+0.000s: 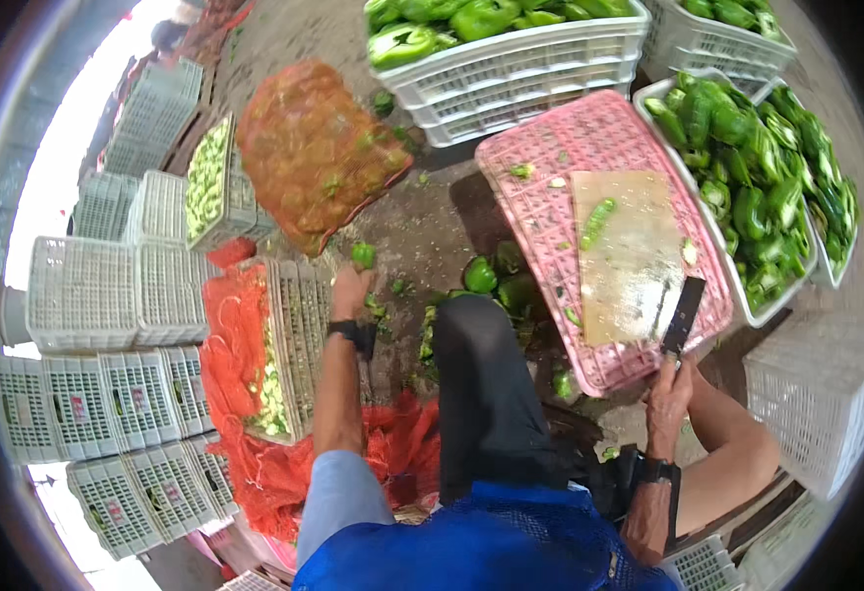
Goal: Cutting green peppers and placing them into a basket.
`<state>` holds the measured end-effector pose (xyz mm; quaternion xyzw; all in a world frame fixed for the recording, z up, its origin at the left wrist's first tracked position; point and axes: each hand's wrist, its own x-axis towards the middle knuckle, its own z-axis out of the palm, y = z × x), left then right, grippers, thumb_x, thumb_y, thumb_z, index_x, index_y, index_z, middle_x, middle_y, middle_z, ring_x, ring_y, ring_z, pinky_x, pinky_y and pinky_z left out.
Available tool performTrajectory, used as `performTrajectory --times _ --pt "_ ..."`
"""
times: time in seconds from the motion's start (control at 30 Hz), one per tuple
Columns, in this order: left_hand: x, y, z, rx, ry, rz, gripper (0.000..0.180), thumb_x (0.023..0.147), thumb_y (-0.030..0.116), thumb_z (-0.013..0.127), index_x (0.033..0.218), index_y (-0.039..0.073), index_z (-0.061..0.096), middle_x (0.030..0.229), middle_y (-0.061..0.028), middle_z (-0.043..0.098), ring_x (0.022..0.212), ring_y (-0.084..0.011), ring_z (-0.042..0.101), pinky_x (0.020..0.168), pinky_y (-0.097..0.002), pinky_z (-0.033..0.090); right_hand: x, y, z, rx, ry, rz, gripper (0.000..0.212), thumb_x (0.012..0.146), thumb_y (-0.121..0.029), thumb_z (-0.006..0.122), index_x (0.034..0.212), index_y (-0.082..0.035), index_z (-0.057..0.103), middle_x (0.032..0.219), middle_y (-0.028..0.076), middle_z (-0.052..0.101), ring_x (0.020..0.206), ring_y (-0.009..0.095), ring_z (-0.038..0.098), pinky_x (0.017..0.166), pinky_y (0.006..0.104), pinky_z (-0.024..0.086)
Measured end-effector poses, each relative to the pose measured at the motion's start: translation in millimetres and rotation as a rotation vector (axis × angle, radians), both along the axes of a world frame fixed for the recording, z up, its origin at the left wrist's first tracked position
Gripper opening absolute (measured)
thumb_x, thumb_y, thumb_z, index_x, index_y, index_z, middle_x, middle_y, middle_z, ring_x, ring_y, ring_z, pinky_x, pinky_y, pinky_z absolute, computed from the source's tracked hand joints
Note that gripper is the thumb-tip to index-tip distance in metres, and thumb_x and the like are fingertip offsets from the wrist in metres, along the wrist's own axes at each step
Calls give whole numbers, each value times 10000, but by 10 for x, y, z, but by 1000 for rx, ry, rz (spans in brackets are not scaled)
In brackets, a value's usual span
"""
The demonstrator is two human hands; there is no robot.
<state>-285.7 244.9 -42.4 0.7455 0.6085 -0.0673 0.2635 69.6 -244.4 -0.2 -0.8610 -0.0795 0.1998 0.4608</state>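
Out over the floor on the left, my left hand [352, 292] has its fingers closed on a small green pepper piece [363, 255]. My right hand [668, 382] grips the handle of a broad dark-bladed knife [686, 310], its blade pointing away from me over the near right corner of a tan cutting board [629, 271]. That board lies on an upturned pink plastic crate [525, 212]. A strip of green pepper [597, 225] rests on the board, and small scraps dot the crate. Whole green peppers [480, 276] lie on the floor between my knee and the crate.
White crates of green peppers [737, 187] stand right of the pink crate, another white crate [520, 84] beyond it. A full mesh sack [314, 148] sits far left. Beside my left arm, a crate of pale green scraps [294, 345] adjoins red netting [230, 345]. Stacked crates [82, 291] line the left.
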Motion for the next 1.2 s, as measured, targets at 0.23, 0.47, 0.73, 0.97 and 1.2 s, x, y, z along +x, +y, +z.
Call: performTrajectory --times 0.23,0.47,0.73,0.97,1.2 --pt "-691 37 -1382 79 -48 305 693 834 439 735 1378 51 552 1143 -264 682 1074 -426 650 919 -486 507 -76 233 73 -276 -65 55 284 1041 -243 511 1089 29 579 677 54 500 565 134 461 493 299 388" --pt "-691 913 -1897 355 -298 111 600 743 180 753 1297 35 572 1113 -225 696 1035 -421 665 886 -462 526 -168 432 206 -330 5 -12 267 1033 -253 475 1032 -8 582 617 16 454 476 112 437 424 289 371" --pt "-537 1178 -2021 46 -13 178 673 698 233 822 1282 30 557 1123 -244 683 1047 -425 657 894 -491 516 -207 475 187 -380 -73 26 246 1035 -237 528 953 -7 556 616 36 493 500 116 476 453 291 402" --pt "-131 625 -2401 101 107 90 796 665 317 858 1297 -37 527 1222 -297 629 1171 -458 592 982 -489 491 -187 334 55 -506 -335 139 195 976 -174 586 953 17 555 709 275 571 640 439 578 592 511 451" --pt "425 510 -1389 -72 -636 282 690 712 251 865 1249 -38 541 1145 -211 654 1019 -336 643 907 -432 508 -207 386 109 -427 -257 86 170 976 -156 586 1005 11 582 841 245 651 762 420 642 684 482 500"
